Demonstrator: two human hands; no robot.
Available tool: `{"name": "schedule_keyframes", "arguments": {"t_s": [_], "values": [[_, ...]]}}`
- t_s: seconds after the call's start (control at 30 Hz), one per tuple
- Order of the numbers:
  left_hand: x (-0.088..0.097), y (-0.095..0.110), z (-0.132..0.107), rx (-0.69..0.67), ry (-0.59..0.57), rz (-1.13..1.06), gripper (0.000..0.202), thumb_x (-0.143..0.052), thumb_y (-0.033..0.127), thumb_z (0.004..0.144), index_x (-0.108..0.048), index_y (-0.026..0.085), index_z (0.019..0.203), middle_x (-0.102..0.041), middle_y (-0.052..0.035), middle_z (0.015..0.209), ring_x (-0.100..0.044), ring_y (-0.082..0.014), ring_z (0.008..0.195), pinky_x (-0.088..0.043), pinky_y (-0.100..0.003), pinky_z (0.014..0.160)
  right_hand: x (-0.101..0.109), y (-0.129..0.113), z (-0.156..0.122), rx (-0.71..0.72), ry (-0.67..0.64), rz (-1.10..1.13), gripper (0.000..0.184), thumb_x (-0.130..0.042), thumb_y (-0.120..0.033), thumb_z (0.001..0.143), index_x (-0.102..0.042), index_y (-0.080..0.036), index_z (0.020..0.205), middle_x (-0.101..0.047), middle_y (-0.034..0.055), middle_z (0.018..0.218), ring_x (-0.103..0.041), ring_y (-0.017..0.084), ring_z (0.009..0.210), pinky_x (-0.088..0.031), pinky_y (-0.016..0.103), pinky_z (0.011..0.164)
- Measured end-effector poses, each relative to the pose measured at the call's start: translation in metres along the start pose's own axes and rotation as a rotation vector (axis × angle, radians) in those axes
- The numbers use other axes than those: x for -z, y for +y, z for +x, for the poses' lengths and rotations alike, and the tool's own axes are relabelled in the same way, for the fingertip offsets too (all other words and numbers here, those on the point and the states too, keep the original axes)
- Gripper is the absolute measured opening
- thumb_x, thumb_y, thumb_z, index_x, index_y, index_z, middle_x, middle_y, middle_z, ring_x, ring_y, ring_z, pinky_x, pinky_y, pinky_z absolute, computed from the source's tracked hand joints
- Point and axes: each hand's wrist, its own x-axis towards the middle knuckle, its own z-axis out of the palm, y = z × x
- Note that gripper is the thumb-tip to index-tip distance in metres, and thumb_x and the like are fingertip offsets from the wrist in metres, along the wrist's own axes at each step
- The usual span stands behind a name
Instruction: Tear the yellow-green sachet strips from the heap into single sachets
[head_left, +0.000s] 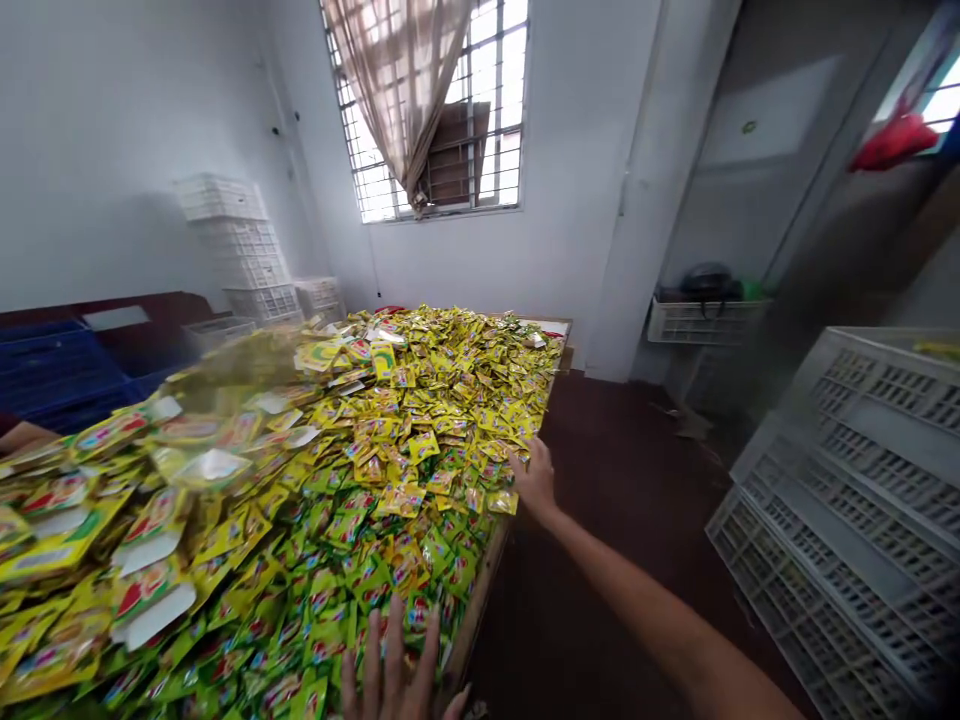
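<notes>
Probably light, the green sachets [322, 590] and yellow sachets [450, 375] heaped on the table [487, 567] should slide and crumple; pinch by a sealed edge. Left hand [394, 668], fingers spread, over the table's near end; right hand [536, 480], fingers half-curled, at its right edge, grip unclear. White crates [885, 415] right of the table; barred window [511, 90] beyond it.

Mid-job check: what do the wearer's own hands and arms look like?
Both the left hand and the right hand are bare, without gloves. The right forearm shows no sleeve, watch or bracelet; the left forearm is out of view.
</notes>
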Motion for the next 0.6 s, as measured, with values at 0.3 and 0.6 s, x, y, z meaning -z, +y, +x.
{"name": "schedule_keyframes", "arguments": {"t_s": [0.3, 0.6], "values": [[-0.07, 0.07, 0.11, -0.408, -0.124, -0.069, 0.073, -0.048, 0.064, 0.08, -0.04, 0.025, 0.141, -0.035, -0.0111, 0.151, -0.022, -0.035, 0.139, -0.021, -0.056, 0.108, -0.043, 0.044, 0.111, -0.261, -0.138, -0.166, 0.067, -0.045, -0.054, 0.086, -0.038, -0.017, 0.141, -0.038, 0.0169, 0.145, -0.031, 0.031, 0.135, -0.028, 0.045, 0.105], [-0.128, 0.07, 0.186, -0.275, -0.304, -0.016, 0.042, -0.055, 0.035, 0.086, -0.058, 0.017, 0.124, -0.051, -0.0174, 0.136, -0.036, -0.0356, 0.133, -0.024, -0.059, 0.108, -0.101, 0.018, 0.102, -0.094, -0.163, -0.159, 0.042, -0.053, -0.045, 0.084, -0.06, -0.02, 0.117, -0.069, 0.0061, 0.084, -0.063, 0.022, 0.084, -0.041, 0.029, 0.075]]}}
